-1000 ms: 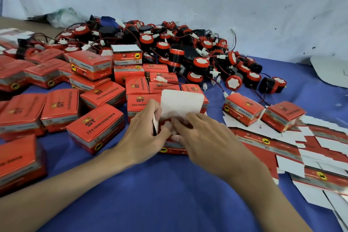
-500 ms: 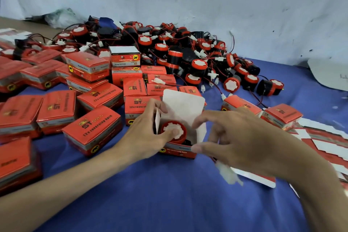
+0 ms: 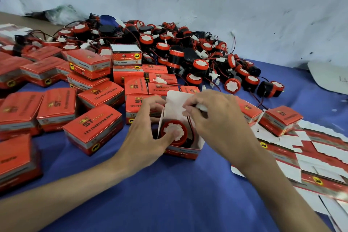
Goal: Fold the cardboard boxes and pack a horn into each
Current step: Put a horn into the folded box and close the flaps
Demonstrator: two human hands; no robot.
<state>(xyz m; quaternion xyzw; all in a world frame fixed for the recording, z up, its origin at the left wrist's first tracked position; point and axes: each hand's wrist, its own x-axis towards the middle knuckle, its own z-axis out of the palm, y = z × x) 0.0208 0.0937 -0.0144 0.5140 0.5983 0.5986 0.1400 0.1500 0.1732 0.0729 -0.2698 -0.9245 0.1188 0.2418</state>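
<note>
- Head view, progress: the open box is sitting folded on the blue cloth with its lid flap standing up, and a horn is already sitting inside it, face up.
- The left hand is gripping the open box's left side, fingers curled round the wall, thumb pressing on the horn's white face.
- The right hand is hovering over the open box's right side, fingertips together, pinching the white plug.
- I'm guessing what's left here is tucking in the wire and closing the lid.
- Left of the open box, loads of closed boxes are piling up; behind it a big heap of loose horns is waiting, and right of it flat blanks are lying unfolded. So lots still to go.
- Versus half a second back: the right hand was off the open box's right edge with fingers spread and the plug dangling below; now it's lifting the plug over the box.
</note>
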